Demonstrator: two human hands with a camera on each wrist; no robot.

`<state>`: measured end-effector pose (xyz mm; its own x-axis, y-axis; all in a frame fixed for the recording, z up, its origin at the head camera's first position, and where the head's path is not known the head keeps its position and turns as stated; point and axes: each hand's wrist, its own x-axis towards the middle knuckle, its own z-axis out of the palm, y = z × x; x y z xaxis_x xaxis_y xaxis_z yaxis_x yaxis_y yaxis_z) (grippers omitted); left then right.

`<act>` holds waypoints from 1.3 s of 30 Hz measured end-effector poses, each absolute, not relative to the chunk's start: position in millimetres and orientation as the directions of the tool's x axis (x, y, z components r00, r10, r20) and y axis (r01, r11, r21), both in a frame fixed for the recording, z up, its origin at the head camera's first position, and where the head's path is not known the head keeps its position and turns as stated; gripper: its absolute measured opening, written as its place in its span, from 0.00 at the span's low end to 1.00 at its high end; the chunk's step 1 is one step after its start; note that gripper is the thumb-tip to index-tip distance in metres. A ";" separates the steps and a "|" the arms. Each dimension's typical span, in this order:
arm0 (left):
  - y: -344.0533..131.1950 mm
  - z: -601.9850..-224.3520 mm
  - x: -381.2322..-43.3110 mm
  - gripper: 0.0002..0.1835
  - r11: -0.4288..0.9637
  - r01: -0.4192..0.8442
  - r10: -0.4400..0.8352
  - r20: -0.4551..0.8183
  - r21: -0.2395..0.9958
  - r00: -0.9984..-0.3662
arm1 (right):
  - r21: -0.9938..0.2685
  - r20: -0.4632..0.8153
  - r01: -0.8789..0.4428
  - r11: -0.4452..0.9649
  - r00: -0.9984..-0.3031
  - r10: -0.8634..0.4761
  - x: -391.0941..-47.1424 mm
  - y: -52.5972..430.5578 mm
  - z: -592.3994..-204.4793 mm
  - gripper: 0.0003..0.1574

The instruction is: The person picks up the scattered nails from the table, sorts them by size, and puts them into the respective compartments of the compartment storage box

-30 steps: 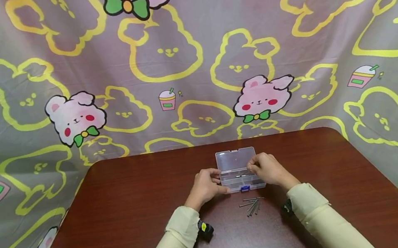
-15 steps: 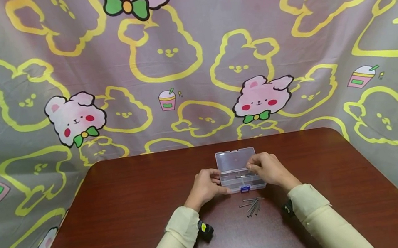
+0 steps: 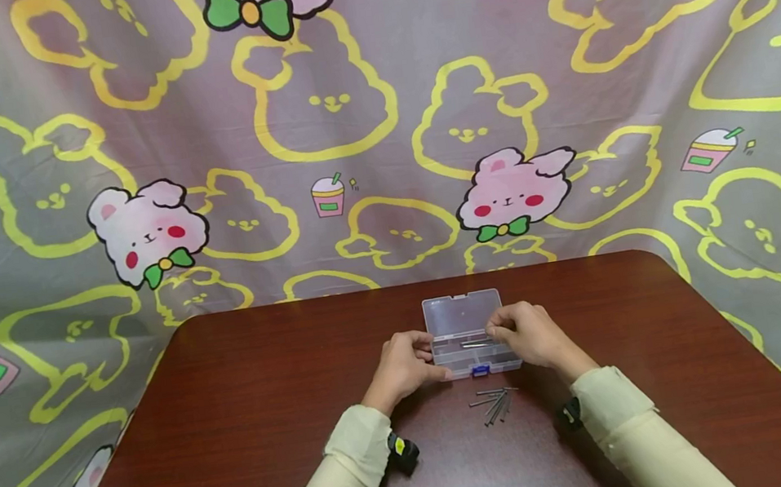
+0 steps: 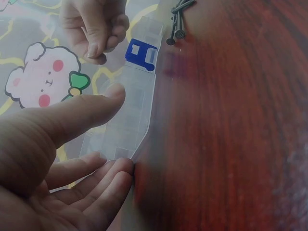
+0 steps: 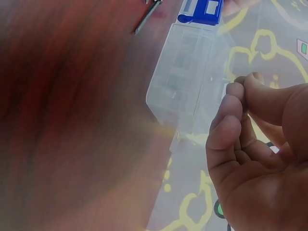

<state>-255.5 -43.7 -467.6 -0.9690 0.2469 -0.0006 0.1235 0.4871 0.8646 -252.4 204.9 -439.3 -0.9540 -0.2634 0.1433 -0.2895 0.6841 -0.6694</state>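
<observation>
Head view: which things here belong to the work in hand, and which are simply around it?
Likely part of the work: open clear box; loose nails in front of it; left hand, holding the box; right hand, at its other end; thin metal pieces beside that hand.

Surroundings only: wooden table; cartoon-print cloth; black wrist-worn devices.

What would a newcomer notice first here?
Probably the cartoon-printed grey fabric backdrop, which fills the upper part of the head view behind the reddish-brown table. Next, the open, clear plastic box with its blue latch, between the person's left hand and right hand. Then the loose cluster of thin grey metal nails on the tabletop, on the near side of the box.
</observation>
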 end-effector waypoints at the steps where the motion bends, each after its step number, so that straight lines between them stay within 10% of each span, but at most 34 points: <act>1: -43.9 -467.5 -255.4 0.35 0.485 0.121 0.246 -0.003 0.866 -0.969 | -0.671 0.142 -0.287 0.684 -0.955 -0.262 -251.3 205.1 -439.0 0.06; 39: -44.4 -469.4 -254.0 0.38 0.482 0.158 0.271 0.026 0.862 -0.962 | -0.625 0.110 -0.379 0.682 -0.908 -0.403 -207.6 215.9 -446.6 0.08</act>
<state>-254.0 -44.4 -469.4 -0.9624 0.2706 0.0255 0.1583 0.4816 0.8620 -207.6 215.9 -446.6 -0.9085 -0.4031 0.1103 -0.3788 0.6825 -0.6251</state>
